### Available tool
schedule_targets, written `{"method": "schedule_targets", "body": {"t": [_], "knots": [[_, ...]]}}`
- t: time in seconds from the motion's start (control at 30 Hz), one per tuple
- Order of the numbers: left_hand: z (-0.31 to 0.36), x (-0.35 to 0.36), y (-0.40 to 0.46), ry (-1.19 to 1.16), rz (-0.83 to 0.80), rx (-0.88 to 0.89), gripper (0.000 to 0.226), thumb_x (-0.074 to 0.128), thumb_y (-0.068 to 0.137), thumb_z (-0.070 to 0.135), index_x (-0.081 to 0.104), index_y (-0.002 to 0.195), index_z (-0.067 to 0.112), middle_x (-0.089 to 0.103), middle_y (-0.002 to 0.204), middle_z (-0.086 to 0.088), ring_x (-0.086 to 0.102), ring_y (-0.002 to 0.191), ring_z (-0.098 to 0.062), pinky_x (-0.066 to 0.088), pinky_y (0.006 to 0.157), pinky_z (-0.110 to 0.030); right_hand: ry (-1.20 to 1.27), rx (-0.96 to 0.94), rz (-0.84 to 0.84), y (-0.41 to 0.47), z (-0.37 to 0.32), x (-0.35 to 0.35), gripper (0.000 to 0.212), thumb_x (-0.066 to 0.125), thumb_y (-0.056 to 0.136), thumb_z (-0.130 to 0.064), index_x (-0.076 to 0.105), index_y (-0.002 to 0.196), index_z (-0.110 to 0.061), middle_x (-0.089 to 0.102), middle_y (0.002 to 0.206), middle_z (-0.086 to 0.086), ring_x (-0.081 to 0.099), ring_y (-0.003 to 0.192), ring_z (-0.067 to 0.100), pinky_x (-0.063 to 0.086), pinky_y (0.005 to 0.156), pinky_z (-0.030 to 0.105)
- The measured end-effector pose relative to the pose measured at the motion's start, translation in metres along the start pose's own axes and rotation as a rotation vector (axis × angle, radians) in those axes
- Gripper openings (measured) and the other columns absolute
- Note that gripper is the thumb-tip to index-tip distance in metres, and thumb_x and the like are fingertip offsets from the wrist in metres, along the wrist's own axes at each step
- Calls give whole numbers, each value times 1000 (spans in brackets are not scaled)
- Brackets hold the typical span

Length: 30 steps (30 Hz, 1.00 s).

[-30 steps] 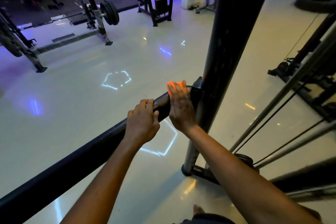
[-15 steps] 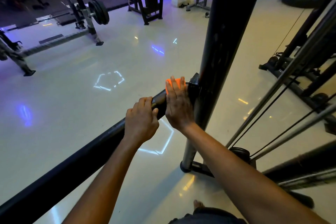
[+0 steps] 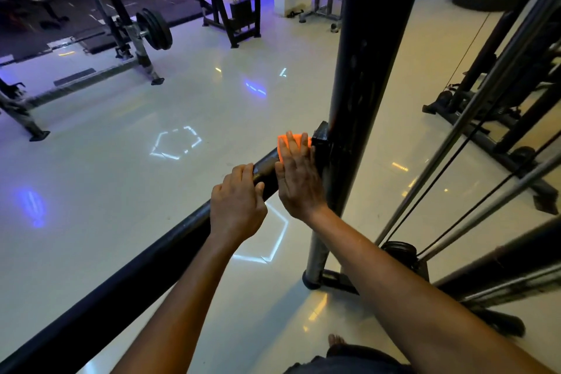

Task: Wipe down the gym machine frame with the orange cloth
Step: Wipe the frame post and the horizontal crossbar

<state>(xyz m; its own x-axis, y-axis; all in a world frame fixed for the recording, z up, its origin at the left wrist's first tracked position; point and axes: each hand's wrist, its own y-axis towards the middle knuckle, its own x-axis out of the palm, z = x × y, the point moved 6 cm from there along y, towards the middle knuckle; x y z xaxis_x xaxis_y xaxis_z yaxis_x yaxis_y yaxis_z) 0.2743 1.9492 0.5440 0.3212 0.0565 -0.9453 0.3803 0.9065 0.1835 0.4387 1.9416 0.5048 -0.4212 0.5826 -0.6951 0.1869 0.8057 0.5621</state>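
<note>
A person's right hand (image 3: 299, 179) presses the orange cloth (image 3: 293, 143) flat against the black crossbar (image 3: 127, 276) of a gym machine frame, right where the bar meets the upright post (image 3: 373, 70) at its joint bracket (image 3: 321, 146). The bar's long axis runs from lower left up to that joint, so any further wipe likely travels back along it toward the left hand (image 3: 238, 206). The right fingers (image 3: 288, 155) lie straight and close together over the cloth; the left fingers curl around the bar just beside them, steadying.
</note>
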Motion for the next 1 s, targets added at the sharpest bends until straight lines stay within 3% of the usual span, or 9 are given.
{"method": "schedule_targets", "body": {"t": [0.2,0.33,0.43,0.63,0.83,0.9,1.0], "knots": [[0,0,-1,13,-1,22,49,47,109,40,44,153,18,55,144,-4,59,119,-29,45,97,-47,62,-17,-14,-39,0,-2,66,41,116,-14,9,174,-8,-4,183,9,-6,169,34,6,136,57],[0,1,4,2,-41,2,48,47,110,39,45,153,18,52,147,-5,56,124,-31,43,98,-48,53,-129,26,-5,-5,-4,58,45,114,-9,29,169,-1,19,179,16,5,168,43,15,132,65],[-1,0,7,-41,-43,-6,44,48,110,37,47,150,18,53,146,-4,57,125,-32,43,99,-48,39,-170,29,9,-2,-4,51,46,114,-13,42,164,-3,35,174,14,14,166,43,21,131,64],[-6,0,4,-85,-33,5,46,48,111,36,47,153,18,54,149,-4,58,126,-32,43,102,-49,14,-242,27,-7,-6,-12,58,44,112,-6,30,168,-2,26,177,12,13,167,38,16,133,63],[-4,-4,6,-125,-33,-15,41,50,110,34,52,148,19,56,147,-4,59,125,-33,45,101,-49,48,-170,-21,25,-10,-8,40,47,113,-14,60,150,-8,56,158,10,36,158,42,29,128,59],[-4,-4,5,-127,-25,-24,41,50,110,35,52,147,20,57,146,-4,59,124,-32,45,101,-49,49,-195,-28,25,-8,-12,40,46,113,-14,59,151,-8,55,159,10,36,158,40,28,129,59],[-4,-4,3,-125,-9,-28,41,50,110,36,52,147,20,58,144,-3,61,122,-32,45,100,-48,39,-317,-5,2,-5,-22,56,50,109,-2,42,164,-3,38,172,11,25,164,39,21,132,62]]}}
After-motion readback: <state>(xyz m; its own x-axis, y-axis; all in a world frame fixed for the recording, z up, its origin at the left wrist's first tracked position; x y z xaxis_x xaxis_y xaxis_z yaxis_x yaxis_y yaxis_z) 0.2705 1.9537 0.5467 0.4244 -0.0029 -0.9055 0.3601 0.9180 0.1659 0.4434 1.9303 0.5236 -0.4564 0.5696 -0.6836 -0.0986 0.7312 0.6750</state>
